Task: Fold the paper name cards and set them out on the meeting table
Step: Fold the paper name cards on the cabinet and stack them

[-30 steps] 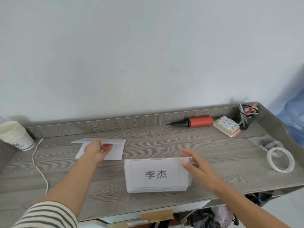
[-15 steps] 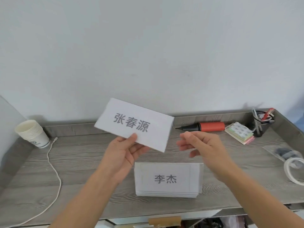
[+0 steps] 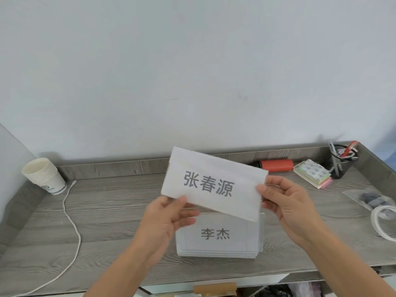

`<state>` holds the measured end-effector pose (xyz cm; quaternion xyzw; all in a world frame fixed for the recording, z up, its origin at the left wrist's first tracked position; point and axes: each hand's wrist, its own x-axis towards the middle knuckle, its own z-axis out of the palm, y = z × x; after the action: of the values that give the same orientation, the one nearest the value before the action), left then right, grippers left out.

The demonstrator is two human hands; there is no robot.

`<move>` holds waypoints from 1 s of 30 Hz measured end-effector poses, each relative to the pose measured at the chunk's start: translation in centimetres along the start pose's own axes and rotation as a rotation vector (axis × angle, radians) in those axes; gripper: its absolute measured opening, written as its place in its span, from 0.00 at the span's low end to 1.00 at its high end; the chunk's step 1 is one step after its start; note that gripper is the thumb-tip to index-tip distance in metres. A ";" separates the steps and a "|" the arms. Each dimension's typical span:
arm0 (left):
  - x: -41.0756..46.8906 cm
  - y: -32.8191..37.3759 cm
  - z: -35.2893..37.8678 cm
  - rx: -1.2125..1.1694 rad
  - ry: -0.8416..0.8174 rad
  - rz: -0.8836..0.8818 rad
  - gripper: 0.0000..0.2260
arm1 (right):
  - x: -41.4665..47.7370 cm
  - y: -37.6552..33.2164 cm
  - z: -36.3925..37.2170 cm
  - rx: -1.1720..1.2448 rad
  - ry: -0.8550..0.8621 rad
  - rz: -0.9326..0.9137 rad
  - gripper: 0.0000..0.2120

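I hold a white paper name card [image 3: 212, 183] printed with three grey characters up in the air above the grey wooden table [image 3: 111, 211]. My left hand [image 3: 167, 219] pinches its lower left edge. My right hand [image 3: 285, 202] pinches its right edge with thumb in front. Below the held card lies a flat stack of name cards [image 3: 218, 239]; the top one shows two characters. The held card tilts down to the right and covers the stack's upper edge.
A stack of paper cups [image 3: 44, 175] and a white cable [image 3: 70, 219] sit at the left. At the back right are a red-handled tool [image 3: 276, 165], sticky pads [image 3: 311, 172] and a pen holder [image 3: 342, 157]. A tape roll [image 3: 383, 224] lies at the right edge.
My left hand picked the card up from the left of the table and carried it to the centre above the stack. My right hand rose from the stack and took hold of the card's right edge.
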<state>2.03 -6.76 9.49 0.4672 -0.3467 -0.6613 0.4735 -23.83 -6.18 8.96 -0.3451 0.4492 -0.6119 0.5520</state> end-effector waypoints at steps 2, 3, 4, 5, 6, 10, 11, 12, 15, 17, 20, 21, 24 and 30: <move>0.4 -0.1 -2.1 0.009 0.129 0.061 0.14 | -0.5 0.2 -1.3 -0.066 0.019 -0.013 0.33; 0.4 -0.5 -3.0 0.076 0.162 0.095 0.12 | -0.8 0.5 -1.9 -0.106 0.025 -0.014 0.34; 0.4 -1.1 -3.7 0.179 0.180 0.125 0.11 | -1.0 1.0 -2.6 -0.149 0.021 -0.020 0.34; 0.4 -1.9 -4.3 0.297 0.187 0.149 0.10 | -1.4 1.4 -2.8 -0.186 0.010 -0.017 0.32; 0.4 -2.7 -4.6 0.414 0.180 0.166 0.10 | -1.8 2.0 -3.1 -0.216 -0.004 -0.014 0.30; 0.5 -5.5 -5.1 0.618 0.180 0.199 0.08 | -2.9 3.6 -3.1 -0.339 0.011 -0.037 0.20; 0.6 -5.8 -5.1 0.603 0.195 0.201 0.08 | -3.1 3.8 -3.0 -0.420 0.037 -0.056 0.17; 0.8 -6.0 -5.0 0.584 0.207 0.199 0.08 | -3.3 4.0 -3.0 -0.534 0.060 -0.087 0.10; 1.0 -6.4 -5.1 0.572 0.223 0.202 0.06 | -3.7 4.5 -3.3 -1.015 0.101 -0.228 0.03; 1.3 -6.7 -5.3 0.584 0.229 0.175 0.06 | -3.8 4.5 -3.6 -1.129 0.128 -0.241 0.07; 1.6 -7.0 -4.9 0.547 0.196 0.102 0.23 | -3.5 4.5 -4.1 -0.938 0.142 -0.015 0.26; 1.7 -7.1 -4.5 0.522 0.178 0.084 0.27 | -3.4 4.9 -4.1 -0.866 0.109 0.073 0.32; 1.9 -7.4 -2.9 0.442 0.121 0.075 0.26 | -3.3 7.1 -3.2 -0.654 0.017 0.173 0.38; 2.6 -7.7 -1.7 0.439 0.102 0.163 0.24 | -2.6 9.7 -0.7 -0.538 0.110 0.025 0.29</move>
<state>0.98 -6.85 1.30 0.5624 -0.4941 -0.5053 0.4294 -20.58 -3.34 -0.09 -0.4398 0.6291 -0.4817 0.4228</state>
